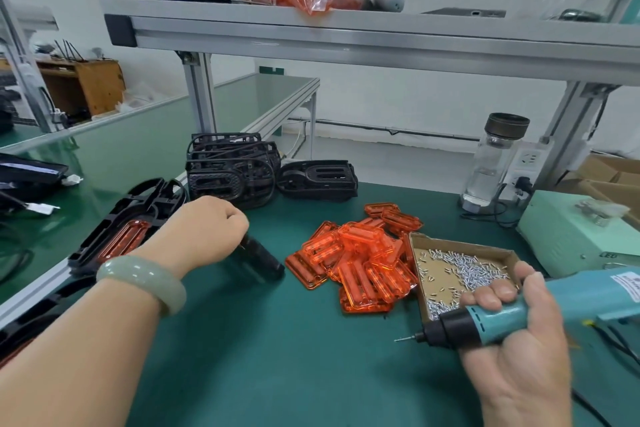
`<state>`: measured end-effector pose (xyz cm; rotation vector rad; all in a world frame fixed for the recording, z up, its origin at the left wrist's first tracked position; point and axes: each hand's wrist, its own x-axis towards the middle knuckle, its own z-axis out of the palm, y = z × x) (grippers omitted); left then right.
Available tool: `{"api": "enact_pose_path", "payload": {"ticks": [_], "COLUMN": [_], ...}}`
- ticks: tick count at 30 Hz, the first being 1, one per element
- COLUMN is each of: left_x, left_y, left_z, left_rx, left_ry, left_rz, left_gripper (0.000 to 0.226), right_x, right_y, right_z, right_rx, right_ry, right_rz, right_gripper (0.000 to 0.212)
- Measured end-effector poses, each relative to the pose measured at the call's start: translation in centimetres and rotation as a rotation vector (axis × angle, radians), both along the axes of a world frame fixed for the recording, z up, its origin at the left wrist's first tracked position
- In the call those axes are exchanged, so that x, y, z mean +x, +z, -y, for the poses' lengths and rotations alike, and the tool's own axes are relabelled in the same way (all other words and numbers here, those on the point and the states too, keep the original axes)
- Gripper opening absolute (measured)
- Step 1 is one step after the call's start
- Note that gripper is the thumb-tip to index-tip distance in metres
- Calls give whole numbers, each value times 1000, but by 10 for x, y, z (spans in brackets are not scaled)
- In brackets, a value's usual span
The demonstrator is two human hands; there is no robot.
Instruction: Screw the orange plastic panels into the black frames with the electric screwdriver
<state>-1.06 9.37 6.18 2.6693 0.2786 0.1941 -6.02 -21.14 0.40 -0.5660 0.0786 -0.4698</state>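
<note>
At the far left a fitted frame, with one orange panel already seated in it, lies across the bench rail. It is out of the working space, probably set aside as done or nearly done. The left hand reaches forward over the mat, forearm stretched, a bracelet on the wrist, knuckles up. Its fingers are curled into a fist, seemingly closed round a blurred black part that sticks out beneath it toward the right. What that part is cannot be made out. Behind the hand the bare frames are stacked at the back of the bench, one more lying just beside the stack, within reach but clear of the middle. The loose panels are heaped in the centre, overlapping, easy to pick from with either hand. Touching the heap on its right is a cardboard tray of screws, placed close to the tool hand so that the bit can be loaded quickly. The right hand is turned palm up, fingers wrapped firmly round the screwdriver, which lies nearly level with its bit pointing left over bare mat. A screw seems to sit on the tip. It waits, I judge, for the next frame to be brought in. Behind it stand a bottle and a pale box.
</note>
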Motion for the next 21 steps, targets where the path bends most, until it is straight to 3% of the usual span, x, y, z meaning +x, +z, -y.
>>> {"api": "enact_pose_path", "payload": {"ticks": [2,6,10,12,21], "left_x": [-4,-14,-26,-30,-47], "left_y": [-1,-7,-8,-6,-3], "left_z": [-1,-6,-12,-11,22], "left_rx": [55,81,77,86,-154], "left_ry": [42,128,152,146,-290], "left_rz": [-6,60,153,172,51], "left_gripper": [35,3,34,39,25], "right_x": [-1,-1,0,-1,-3], "right_y": [0,0,3,4,8], "right_z": [-1,0,4,7,15], "right_rx": [-8,0,6,21,66], "right_ry": [0,18,26,36,27], "right_rz": [2,19,34,45,85], "right_gripper": [6,5,8,10,12]}}
